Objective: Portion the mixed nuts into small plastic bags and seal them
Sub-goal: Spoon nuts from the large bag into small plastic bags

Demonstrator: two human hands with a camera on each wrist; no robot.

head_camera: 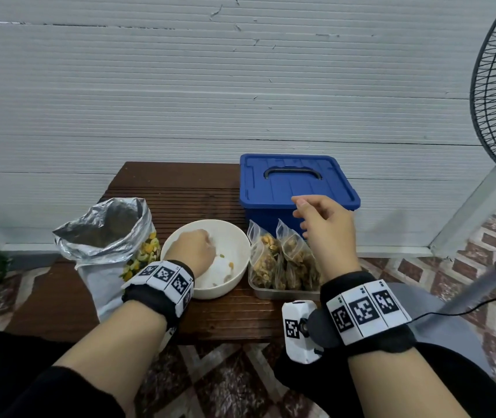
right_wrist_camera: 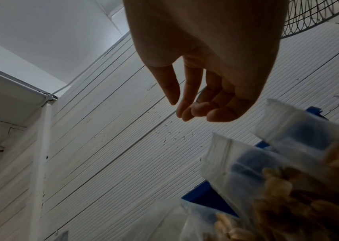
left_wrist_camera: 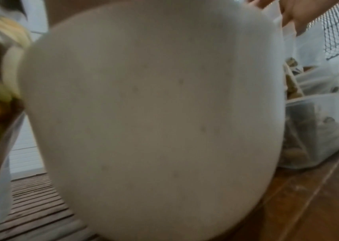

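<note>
Left hand (head_camera: 197,248) dips into the white bowl (head_camera: 240,236), fingers hidden, so its grip cannot be told; few nuts remain there. Beyond, right hand (head_camera: 325,227) hangs loosely curled, holding nothing, directly above the filled bags (head_camera: 283,257) standing upright in their tray (head_camera: 283,293).

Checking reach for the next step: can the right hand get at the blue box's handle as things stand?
Probably yes. The right hand hangs empty over the near edge of the blue box, and nothing lies on the lid around the handle.
</note>
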